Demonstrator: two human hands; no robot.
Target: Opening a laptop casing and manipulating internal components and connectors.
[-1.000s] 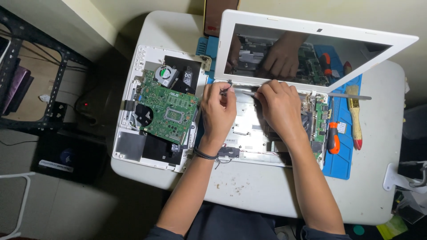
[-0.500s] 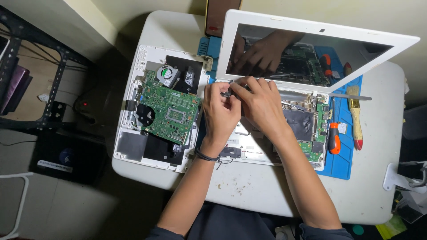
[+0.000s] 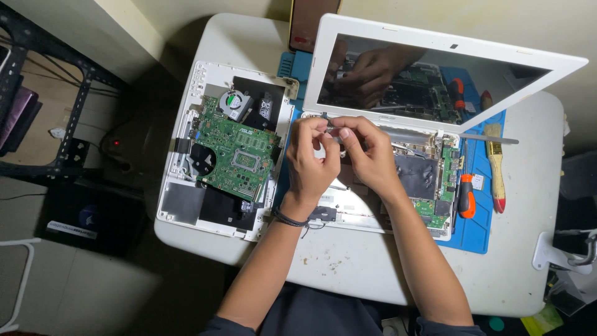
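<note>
Pinching a small grey part between both sets of fingertips, I hold it just above the hinge edge of the opened white laptop. My left hand and right hand are closed narrowly on it, touching each other. Its long axis I cannot tell. A second laptop base lies left, on the white table; blue mat beneath, dim room.

We see an improvised home electronics repair spot: a small white table carries two opened laptops, a blue repair mat at its right edge, a screwdriver and a brush.
</note>
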